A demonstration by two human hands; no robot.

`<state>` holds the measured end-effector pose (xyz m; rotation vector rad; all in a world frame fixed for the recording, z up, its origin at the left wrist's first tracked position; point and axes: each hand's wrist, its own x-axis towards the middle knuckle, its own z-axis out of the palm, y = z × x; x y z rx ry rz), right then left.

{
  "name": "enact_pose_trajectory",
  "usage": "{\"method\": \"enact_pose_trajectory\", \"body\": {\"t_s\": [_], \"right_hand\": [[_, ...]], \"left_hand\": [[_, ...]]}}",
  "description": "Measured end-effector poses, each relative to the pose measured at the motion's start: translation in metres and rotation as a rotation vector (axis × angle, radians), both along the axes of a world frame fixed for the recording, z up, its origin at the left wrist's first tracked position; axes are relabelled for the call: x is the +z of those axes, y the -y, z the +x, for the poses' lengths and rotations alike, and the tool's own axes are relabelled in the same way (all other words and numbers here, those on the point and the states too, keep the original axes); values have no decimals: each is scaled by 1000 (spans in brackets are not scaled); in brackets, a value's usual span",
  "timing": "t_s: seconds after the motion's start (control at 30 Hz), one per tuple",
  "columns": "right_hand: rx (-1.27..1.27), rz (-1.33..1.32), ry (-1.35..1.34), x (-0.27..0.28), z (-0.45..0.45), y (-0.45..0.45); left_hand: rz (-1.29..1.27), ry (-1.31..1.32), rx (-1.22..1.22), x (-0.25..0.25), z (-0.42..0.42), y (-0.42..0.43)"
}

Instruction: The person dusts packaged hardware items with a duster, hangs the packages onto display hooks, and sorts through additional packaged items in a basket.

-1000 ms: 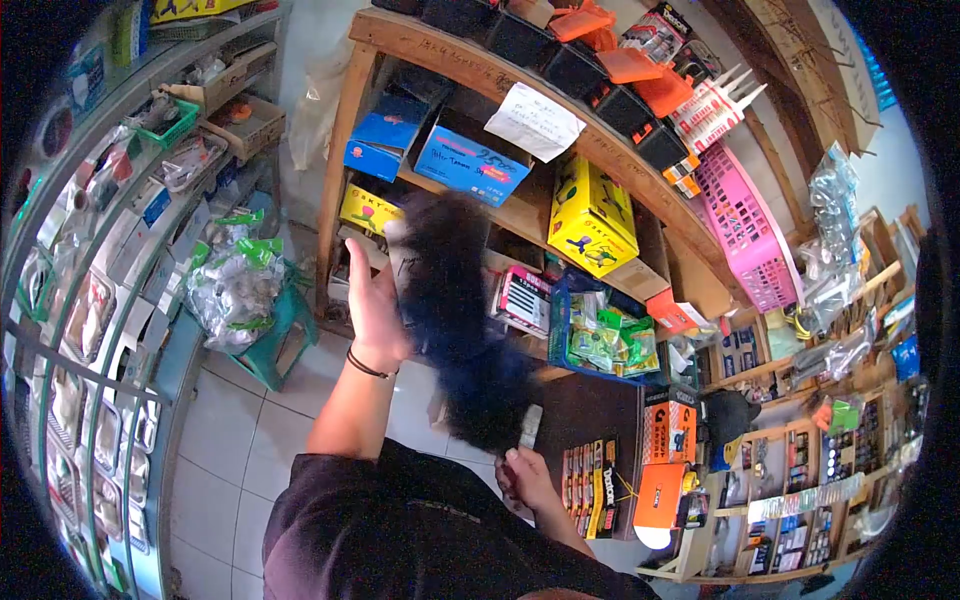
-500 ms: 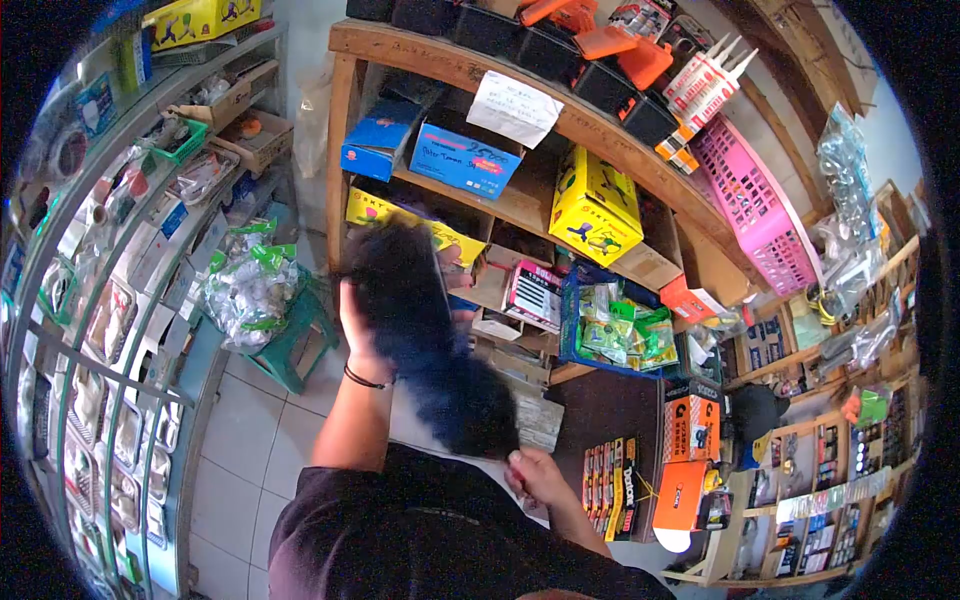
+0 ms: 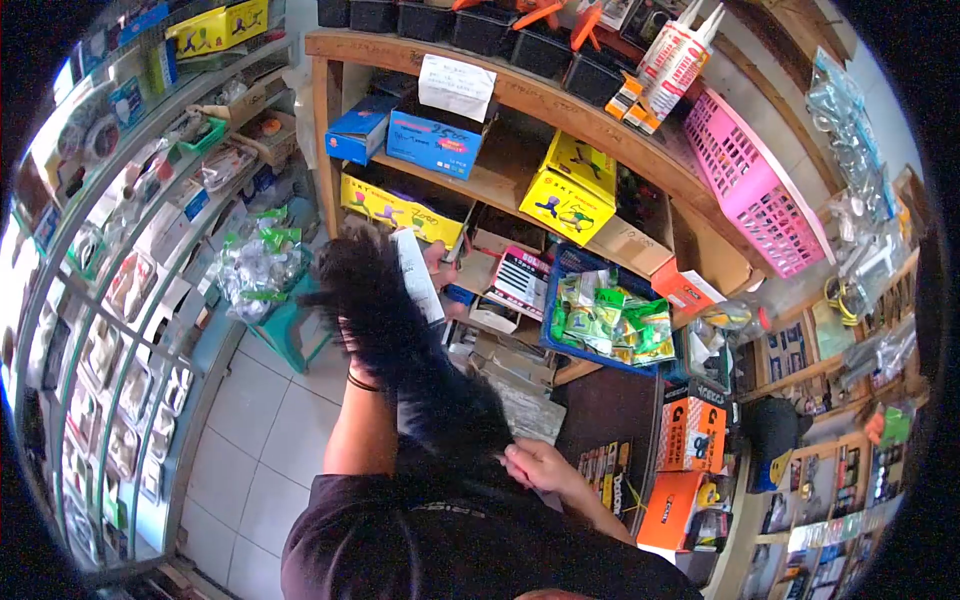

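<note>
My left hand (image 3: 440,268) is closed around a white box (image 3: 416,272) with print on it, held up in front of the shelf. Fingers show at the box's right side; the rest of that hand is mostly hidden behind a black feather duster (image 3: 370,305). My right hand (image 3: 540,466) is closed at the lower end of the duster, whose handle is barely visible. The duster slants up and left from the right hand, across the white box, its fluffy tip blurred by motion.
A wooden shelf (image 3: 500,187) ahead holds blue boxes (image 3: 432,142), yellow boxes (image 3: 568,190) and a blue basket (image 3: 600,352) of green packets. A pink basket (image 3: 755,190) stands upper right. Left are a glass-fronted rack (image 3: 130,330) and a green stool (image 3: 290,325) with bagged goods.
The duster's tip has swung left, showing more of the white box. My right hand has moved slightly up. The whole view has shifted a little.
</note>
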<state>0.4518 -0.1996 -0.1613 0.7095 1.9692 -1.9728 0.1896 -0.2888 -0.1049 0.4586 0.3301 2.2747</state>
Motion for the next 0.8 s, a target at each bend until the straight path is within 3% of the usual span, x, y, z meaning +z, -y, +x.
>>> {"method": "enact_pose_trajectory", "body": {"t_s": [0.07, 0.1, 0.13, 0.2, 0.23, 0.27, 0.33, 0.4, 0.43, 0.57, 0.6, 0.67, 0.73, 0.8], "right_hand": [[-201, -16, -65, -2, 16, -8], [-256, -2, -114, 0, 21, -11], [-238, 2, -110, 3, 27, -14], [-111, -42, -31, 12, 36, -20], [-44, -142, -29, 14, 40, -23], [-39, -135, -36, 12, 45, -26], [-115, -53, -80, 4, 55, -33], [-179, -72, -116, 7, 59, -33], [-186, -97, -101, 7, 63, -31], [-133, -113, -77, 11, 78, -30], [-103, -107, -70, 11, 81, -30], [-182, -192, -104, 6, 87, -34], [-264, -275, -138, 3, 93, -34], [-88, -240, -84, 5, 96, -35]], "left_hand": [[206, 146, -87, 3, 13, 3], [45, 183, -6, 9, 16, 3], [221, 123, -74, -7, 13, -1], [11, 201, 79, 5, 28, -8], [63, 203, 118, 1, 35, -11], [215, 2, 1, 13, 44, -10], [255, 58, 21, 20, 56, -11], [-163, -311, 341, -4, 37, -22], [191, 166, 59, -16, 39, -26], [262, -24, 35, 31, 83, -24], [260, -24, 33, 28, 83, -24], [-3, 172, 85, 10, 77, -24], [176, 119, 49, -11, 73, -29], [39, 184, 138, 3, 85, -26]]}}
